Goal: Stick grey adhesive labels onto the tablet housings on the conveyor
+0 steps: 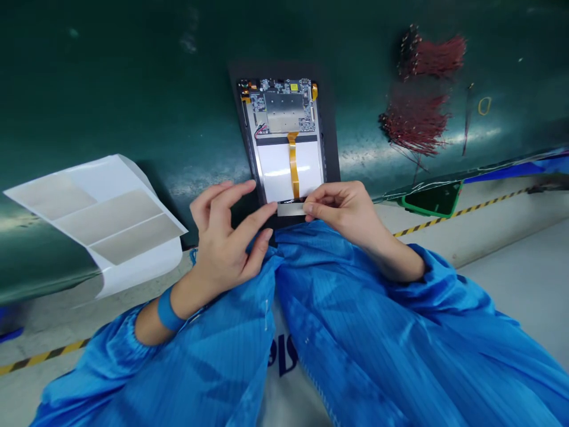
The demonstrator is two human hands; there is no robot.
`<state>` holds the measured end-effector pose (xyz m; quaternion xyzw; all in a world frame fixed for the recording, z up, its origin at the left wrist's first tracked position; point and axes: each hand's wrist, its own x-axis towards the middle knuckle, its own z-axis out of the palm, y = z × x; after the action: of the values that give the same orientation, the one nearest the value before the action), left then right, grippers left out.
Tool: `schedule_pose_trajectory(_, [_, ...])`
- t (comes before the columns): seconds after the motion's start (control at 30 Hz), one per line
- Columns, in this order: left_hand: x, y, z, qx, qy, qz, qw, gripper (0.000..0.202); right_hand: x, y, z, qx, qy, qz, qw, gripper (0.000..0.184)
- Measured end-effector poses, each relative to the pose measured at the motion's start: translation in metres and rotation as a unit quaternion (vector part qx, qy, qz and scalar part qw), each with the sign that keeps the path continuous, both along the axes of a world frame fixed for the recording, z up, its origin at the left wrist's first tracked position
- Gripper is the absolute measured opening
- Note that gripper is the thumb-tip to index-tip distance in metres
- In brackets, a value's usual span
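Note:
An opened tablet (272, 169) lies on a dark mat (331, 118), its circuit board (284, 107) at the far end and an orange flex cable (293, 163) running down its pale back. Across the near end is a silvery adhesive strip (291, 209). My right hand (344, 207) pinches the strip's right end between thumb and fingers. At the strip's left end rests the index fingertip of my left hand (229, 237). That hand's fingers are spread, with nothing held in them, and its other fingers are by the tablet's left edge.
To the left, a white backing sheet (111, 172) with silvery stickers overhangs the green table (146, 71). Bundles of red-black wires (440, 56) lie at the right, near a loose wire (466, 121) and a yellow rubber band (484, 106). A green-framed tray (435, 201) sits below the table edge.

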<state>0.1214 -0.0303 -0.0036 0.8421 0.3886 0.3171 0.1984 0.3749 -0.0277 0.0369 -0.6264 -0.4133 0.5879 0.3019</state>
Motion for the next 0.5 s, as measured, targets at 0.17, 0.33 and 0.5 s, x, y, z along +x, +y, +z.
schedule_pose_trajectory(0.17, [-0.001,0.001,-0.014,0.070,0.029,-0.024,0.997,0.053,-0.005,0.004,-0.001,0.001,-0.044,0.021,0.999,0.022])
schedule_pose_trajectory(0.33, [0.001,0.007,-0.021,0.054,0.057,-0.043,0.996,0.050,-0.006,0.004,-0.002,0.021,-0.087,0.044,0.995,0.014])
schedule_pose_trajectory(0.5, [0.003,0.008,-0.027,0.046,0.068,-0.039,0.996,0.046,-0.008,0.004,0.000,0.029,-0.150,0.064,0.986,0.012])
